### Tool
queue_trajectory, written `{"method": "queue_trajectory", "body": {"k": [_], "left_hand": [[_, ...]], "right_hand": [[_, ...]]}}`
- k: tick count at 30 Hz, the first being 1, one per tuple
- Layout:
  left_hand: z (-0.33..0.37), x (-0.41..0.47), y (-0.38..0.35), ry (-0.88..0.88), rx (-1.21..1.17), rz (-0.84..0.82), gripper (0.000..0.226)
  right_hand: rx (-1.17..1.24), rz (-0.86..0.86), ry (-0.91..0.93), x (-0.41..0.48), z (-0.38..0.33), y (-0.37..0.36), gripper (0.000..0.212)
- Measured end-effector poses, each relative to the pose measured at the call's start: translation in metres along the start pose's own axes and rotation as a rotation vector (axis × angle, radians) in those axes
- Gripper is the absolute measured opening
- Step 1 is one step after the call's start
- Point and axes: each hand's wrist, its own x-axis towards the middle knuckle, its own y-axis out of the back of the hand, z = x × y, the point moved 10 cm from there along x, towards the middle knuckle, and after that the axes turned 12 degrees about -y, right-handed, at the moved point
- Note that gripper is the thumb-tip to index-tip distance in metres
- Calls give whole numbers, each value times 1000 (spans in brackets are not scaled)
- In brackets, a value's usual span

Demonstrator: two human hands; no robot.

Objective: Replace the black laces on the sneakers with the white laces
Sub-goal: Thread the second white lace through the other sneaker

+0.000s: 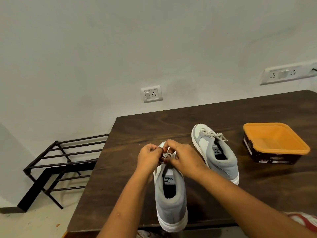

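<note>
Two grey and white sneakers stand on the dark wooden table [137, 127]. The near sneaker [169, 201] points away from me, its heel at the table's front edge. My left hand [149, 157] and my right hand [181, 158] meet over its lacing area, and each pinches part of the white lace [167, 155] between curled fingers. Most of that lace is hidden under my fingers. The far sneaker [216, 152] stands to the right, with a white lace [217, 135] tied in a bow. No black laces show in view.
An orange-rimmed dark container [274, 143] sits open at the right of the table. A black metal rack [58, 165] stands on the floor to the left of the table. Wall sockets [151, 93] are behind. Red-patterned cloth [303, 220] shows at bottom right.
</note>
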Motion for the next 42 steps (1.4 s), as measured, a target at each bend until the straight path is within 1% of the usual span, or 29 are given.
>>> {"method": "queue_trajectory", "body": {"k": [5,10,13,16,18,21,23,26,28,31,33,35,39,42], "left_hand": [[-1,-2,-2,64,-60,-17,16],[-1,-5,-5,94,-102,-72,12],[1,-6,-7,93,-120,-81,14],[-1,-8,-10,127,-148,-80,22],[-3,-8,-13,164,-171,-81,24],[-6,-9,-12,220,-222,-44,18],[-9,-10,-9,255,-242,-11,13],[-13,-11,-6,283,-237,11,16],[-15,-11,-5,299,-267,32,19],[-20,-9,-4,318,-350,72,25],[-21,-6,-2,285,-350,82,24],[-21,-3,3,234,-280,84,24],[-19,1,17,152,-62,57,25],[-18,5,22,121,39,28,24]], "right_hand": [[-64,70,47,-5,-4,3,18],[-155,108,30,-2,-1,3,4],[-100,55,-25,4,6,1,12],[106,-4,-92,10,12,1,19],[293,-28,-143,11,18,2,22],[629,-108,-272,7,29,-8,18],[805,-129,-343,4,34,-14,16],[1010,-156,-423,2,37,-22,16],[1074,-161,-487,0,41,-27,14],[1048,-128,-556,-2,51,-27,15],[1013,-117,-578,-1,56,-28,17],[972,-110,-592,-1,62,-27,18],[886,-81,-626,-1,78,-22,19],[831,-81,-643,-3,86,-19,20]]}}
